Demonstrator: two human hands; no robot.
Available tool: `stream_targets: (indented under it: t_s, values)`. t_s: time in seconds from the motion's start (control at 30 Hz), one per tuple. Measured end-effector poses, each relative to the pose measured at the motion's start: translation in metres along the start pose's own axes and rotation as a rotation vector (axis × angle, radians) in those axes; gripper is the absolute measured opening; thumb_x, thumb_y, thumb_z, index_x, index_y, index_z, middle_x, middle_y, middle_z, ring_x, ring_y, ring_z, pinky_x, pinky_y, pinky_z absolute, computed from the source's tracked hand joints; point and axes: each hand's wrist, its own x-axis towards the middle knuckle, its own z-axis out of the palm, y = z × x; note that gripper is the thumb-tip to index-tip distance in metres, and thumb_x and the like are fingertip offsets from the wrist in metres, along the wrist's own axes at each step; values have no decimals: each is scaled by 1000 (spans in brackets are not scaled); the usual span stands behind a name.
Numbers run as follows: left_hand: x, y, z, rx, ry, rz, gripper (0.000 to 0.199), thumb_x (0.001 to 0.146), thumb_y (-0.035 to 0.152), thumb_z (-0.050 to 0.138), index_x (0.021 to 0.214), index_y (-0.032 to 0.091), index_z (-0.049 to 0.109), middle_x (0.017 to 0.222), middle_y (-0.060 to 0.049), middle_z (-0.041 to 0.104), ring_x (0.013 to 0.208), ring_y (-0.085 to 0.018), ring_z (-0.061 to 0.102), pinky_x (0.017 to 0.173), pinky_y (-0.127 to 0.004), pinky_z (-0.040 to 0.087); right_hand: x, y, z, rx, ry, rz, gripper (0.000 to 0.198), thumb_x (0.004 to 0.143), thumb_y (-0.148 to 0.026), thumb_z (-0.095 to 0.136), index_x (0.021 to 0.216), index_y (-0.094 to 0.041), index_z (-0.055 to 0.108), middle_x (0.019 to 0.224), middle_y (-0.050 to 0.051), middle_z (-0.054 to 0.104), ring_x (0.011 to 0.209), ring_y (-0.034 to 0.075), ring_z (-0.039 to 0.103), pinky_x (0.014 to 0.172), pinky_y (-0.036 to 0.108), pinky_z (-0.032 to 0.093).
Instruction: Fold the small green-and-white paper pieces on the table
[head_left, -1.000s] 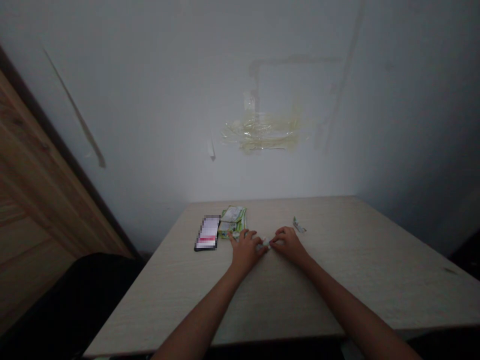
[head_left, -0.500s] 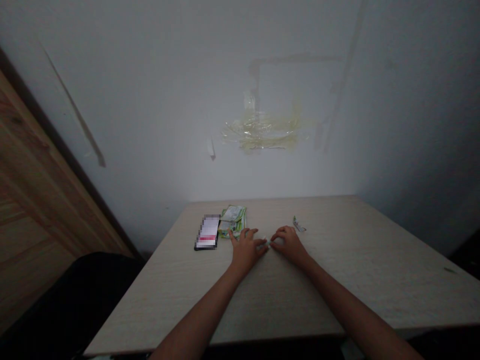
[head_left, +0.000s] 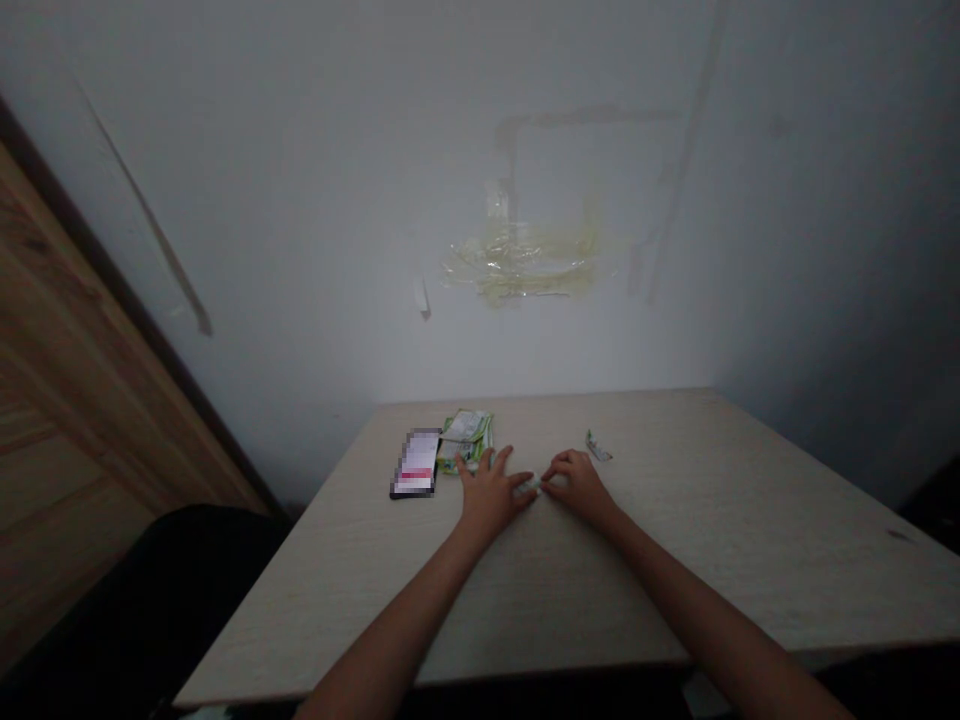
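Lifted slightly since the earlier frame, the outer fingers of the left hand (head_left: 489, 496) fan open while its thumb and forefinger, like those of the right hand (head_left: 583, 488), pinch a small pale piece (head_left: 537, 482) between the hands, apparently working it, which calls for steady fingertips.

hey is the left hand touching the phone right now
Apart: the head view shows a strip of bare tabletop between the left hand and the phone.

"How does the person's body look?"
"Slender forearms (head_left: 420, 595), bare from the desk's (head_left: 555, 640) near edge to the narrow wrists (head_left: 466, 545)."
"And the hands?"
"Left hand (head_left: 491, 497) and right hand (head_left: 581, 487) both bare, fingers (head_left: 521, 479) slim; finer detail too dim."
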Motion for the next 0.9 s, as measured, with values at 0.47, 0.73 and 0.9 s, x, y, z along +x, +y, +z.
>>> stream_targets:
  t_s: [0.47, 0.73, 0.9]
  values:
    - [0, -7, 8, 3, -28, -33, 42, 80, 69, 53, 118, 54, 62, 149, 0, 45, 138, -39, 33, 107, -76, -4, -3, -6, -3, -68, 6, -104, 11, 77, -26, 73, 85, -30, 79, 106, 9, 62, 106, 25, 51, 96, 42, 42]
    - [0, -6, 7, -17, -55, -54, 42, 81, 68, 54, 119, 54, 62, 150, 1, 44, 138, -38, 33, 110, -73, 1, -4, -7, -8, -131, -27, -33, 12, 79, -31, 72, 89, -33, 79, 109, 9, 60, 110, 26, 50, 97, 43, 43]
    - [0, -7, 8, -20, -52, -41, 42, 81, 69, 51, 119, 54, 62, 150, 1, 44, 137, -39, 34, 109, -75, 2, -5, -13, -9, -159, -26, -26, 17, 80, -30, 70, 95, -32, 78, 115, 11, 59, 113, 27, 50, 98, 43, 44]
